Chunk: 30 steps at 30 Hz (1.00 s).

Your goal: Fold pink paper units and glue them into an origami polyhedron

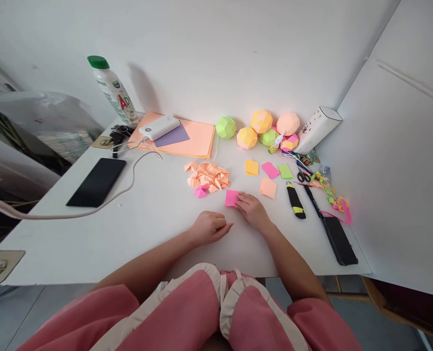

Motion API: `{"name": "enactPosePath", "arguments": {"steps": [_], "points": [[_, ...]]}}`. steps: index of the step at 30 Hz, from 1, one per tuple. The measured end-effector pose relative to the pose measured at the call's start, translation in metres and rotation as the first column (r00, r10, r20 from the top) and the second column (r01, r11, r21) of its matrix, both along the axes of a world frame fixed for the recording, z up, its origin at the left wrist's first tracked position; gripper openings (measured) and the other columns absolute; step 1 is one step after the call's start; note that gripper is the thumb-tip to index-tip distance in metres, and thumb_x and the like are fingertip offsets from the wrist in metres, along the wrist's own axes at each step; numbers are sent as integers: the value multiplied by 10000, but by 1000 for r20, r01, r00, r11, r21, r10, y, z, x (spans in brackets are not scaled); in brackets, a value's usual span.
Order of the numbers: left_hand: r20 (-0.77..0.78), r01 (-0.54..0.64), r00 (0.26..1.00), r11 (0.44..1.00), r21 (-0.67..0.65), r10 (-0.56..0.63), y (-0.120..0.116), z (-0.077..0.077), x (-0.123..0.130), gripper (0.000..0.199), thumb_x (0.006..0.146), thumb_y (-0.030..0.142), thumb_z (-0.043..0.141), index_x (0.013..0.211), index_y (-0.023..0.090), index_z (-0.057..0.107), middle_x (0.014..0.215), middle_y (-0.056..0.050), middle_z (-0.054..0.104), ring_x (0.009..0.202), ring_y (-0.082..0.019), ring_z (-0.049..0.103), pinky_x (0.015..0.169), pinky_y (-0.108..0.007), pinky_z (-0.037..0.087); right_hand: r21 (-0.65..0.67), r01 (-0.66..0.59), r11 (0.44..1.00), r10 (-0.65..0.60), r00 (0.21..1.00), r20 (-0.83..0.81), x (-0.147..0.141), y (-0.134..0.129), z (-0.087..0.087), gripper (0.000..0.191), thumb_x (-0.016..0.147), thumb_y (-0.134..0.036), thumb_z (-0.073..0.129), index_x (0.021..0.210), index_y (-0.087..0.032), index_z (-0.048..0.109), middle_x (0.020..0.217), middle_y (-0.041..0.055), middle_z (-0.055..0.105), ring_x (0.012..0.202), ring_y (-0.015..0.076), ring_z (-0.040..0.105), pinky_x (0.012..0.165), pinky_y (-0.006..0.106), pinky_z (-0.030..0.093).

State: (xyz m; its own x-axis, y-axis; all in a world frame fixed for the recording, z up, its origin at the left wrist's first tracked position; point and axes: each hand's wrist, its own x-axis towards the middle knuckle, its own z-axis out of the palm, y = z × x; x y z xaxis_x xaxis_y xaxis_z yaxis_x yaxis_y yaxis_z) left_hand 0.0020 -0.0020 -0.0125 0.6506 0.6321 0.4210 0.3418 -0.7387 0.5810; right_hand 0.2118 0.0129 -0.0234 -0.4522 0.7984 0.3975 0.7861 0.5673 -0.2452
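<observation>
At the table's middle, a bright pink square of paper (231, 198) lies with its right edge under the fingers of my right hand (253, 210). The fingers are close together on that edge. To the left and nearer me rests my left hand (209, 228), curled closed, with nothing visible in it and apart from the paper. Just beyond is a heap of folded peach paper pieces (208, 176), with a folded pink piece (200, 191) at its near side. Small stacks of orange (252, 167), pink (271, 169), green (285, 171) and peach (268, 188) paper squares lie to the right.
Several faceted paper balls (262, 121) stand by the wall, with a small glue bottle (276, 144). At right lie a utility knife (295, 200), scissors (304, 176) and a black case (339, 240). At left are a phone (96, 183), a cable (131, 179), a power bank (160, 127) and a bottle (116, 92).
</observation>
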Motion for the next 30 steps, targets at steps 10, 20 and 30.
{"name": "enactPosePath", "arguments": {"steps": [10,20,30], "points": [[45,-106,992,971,-215,118,4,5,0,372,898,367,402,1162,163,566,1170,-129,615,1072,-210,578,917,-347,452,116,37,993,-37,999,2,6,-1,-2,233,876,-167,502,775,-171,712,862,82,748,879,221,697,728,343,560],[-374,-46,927,999,-24,33,10,-13,1,518,906,429,363,1299,116,491,1465,-160,349,1383,-298,253,1139,-517,139,-265,167,950,-291,785,-546,2,-13,27,233,811,-387,605,688,-197,663,753,45,690,743,180,643,699,326,534],[289,-18,926,794,-607,242,-3,19,3,334,863,459,482,959,169,616,1024,-98,631,959,-207,583,859,-352,474,-651,-274,708,-577,308,-757,-35,-37,34,298,743,-463,657,748,-178,567,627,-3,597,529,134,600,486,281,537]]}}
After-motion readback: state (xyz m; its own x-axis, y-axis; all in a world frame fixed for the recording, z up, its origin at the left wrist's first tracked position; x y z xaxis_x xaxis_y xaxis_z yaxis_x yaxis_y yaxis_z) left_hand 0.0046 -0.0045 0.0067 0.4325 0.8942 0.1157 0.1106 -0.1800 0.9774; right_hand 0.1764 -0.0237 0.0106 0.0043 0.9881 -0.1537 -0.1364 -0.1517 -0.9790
